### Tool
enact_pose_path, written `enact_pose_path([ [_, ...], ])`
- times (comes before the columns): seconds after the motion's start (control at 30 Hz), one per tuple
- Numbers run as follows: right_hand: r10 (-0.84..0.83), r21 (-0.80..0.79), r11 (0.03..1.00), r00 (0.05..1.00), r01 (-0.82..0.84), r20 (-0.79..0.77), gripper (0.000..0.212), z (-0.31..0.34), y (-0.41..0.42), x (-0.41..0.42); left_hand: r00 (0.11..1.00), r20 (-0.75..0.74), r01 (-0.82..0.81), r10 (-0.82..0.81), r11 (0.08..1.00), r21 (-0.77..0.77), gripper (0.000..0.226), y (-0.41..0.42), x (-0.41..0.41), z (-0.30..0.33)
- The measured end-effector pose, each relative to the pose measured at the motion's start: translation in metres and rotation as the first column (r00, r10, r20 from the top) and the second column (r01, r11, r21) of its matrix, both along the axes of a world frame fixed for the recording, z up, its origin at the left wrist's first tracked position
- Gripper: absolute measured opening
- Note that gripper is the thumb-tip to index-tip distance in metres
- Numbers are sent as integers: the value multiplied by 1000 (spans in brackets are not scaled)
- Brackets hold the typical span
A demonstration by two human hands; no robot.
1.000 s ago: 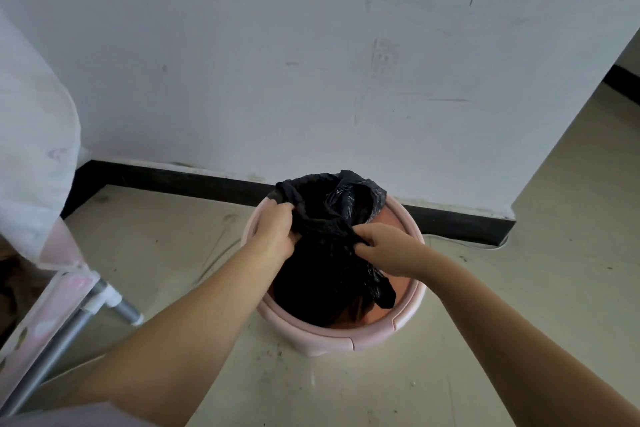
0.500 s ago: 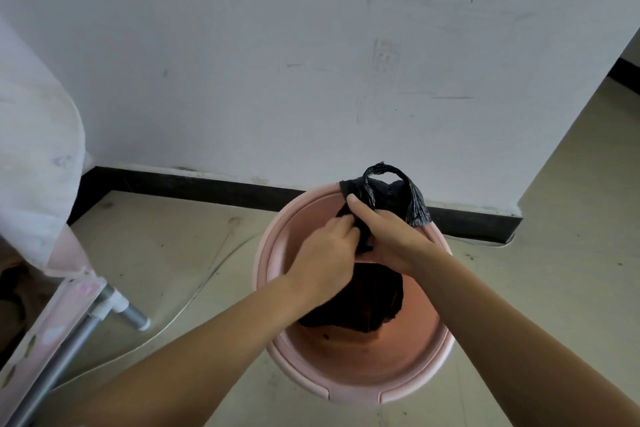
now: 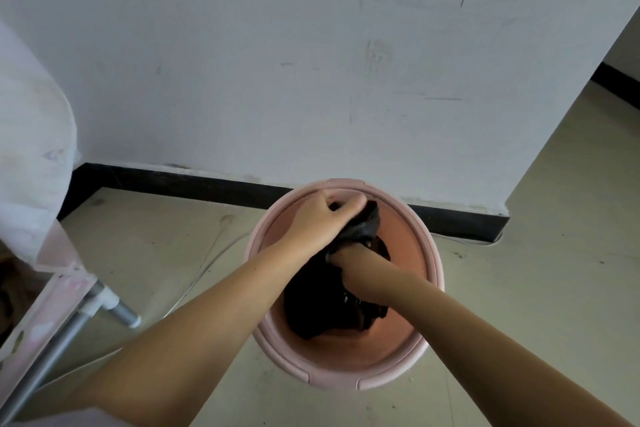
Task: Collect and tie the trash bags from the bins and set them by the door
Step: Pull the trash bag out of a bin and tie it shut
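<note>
A round pink bin (image 3: 420, 253) stands on the floor against the wall's black skirting. Inside it lies a black trash bag (image 3: 322, 305), its top gathered into a twisted neck. My left hand (image 3: 322, 218) is over the bin's far side, fingers closed on the upper end of that neck. My right hand (image 3: 349, 262) reaches down into the bin and grips the neck lower down, its fingers mostly hidden by the black plastic.
A white wall (image 3: 311, 62) rises just behind the bin, with its corner at the right and open floor (image 3: 571, 236) past it. At the left stands a pink frame with metal legs (image 3: 69, 319) and pale fabric. A thin white cable (image 3: 207, 263) lies on the floor.
My left hand has moved up and to the far rim with the bag's end. My right hand has dropped lower into the bin. The loop of bag seen above the hands is gone.
</note>
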State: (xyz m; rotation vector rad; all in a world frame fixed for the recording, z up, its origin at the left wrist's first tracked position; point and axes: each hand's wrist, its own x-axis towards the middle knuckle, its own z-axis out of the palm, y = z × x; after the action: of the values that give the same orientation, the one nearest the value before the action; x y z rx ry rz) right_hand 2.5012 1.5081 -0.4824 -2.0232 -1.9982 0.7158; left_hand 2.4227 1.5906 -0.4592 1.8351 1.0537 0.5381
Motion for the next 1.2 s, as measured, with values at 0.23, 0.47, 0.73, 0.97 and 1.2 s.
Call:
enact_pose_path([
  [0.23, -120, -104, 987, 992, 123, 37, 40, 6, -5, 24, 945, -304, 223, -119, 915, 337, 20, -5, -13, -23],
  [0.47, -409, 67, 902, 892, 427, -191, 21, 0, 9, 38, 981, -120, 174, -153, 966, 189, 22, -11, -18, -21],
  [0.73, -212, 19, 975, 950, 222, -228, 49, 2, 8, 34, 982, -83, 170, -168, 985, 12, 41, -9, -16, -15],
  [0.97, -474, -4, 825, 688, 566, -549, 19, 1, 20, 48, 926, -250, -164, 283, 898, 408, 54, 28, -58, -21],
  [1.2, -293, 110, 732, 457, 672, -840, 32, 43, 32, 36, 960, -54, -197, 274, 527, -827, 39, 18, -91, -30],
])
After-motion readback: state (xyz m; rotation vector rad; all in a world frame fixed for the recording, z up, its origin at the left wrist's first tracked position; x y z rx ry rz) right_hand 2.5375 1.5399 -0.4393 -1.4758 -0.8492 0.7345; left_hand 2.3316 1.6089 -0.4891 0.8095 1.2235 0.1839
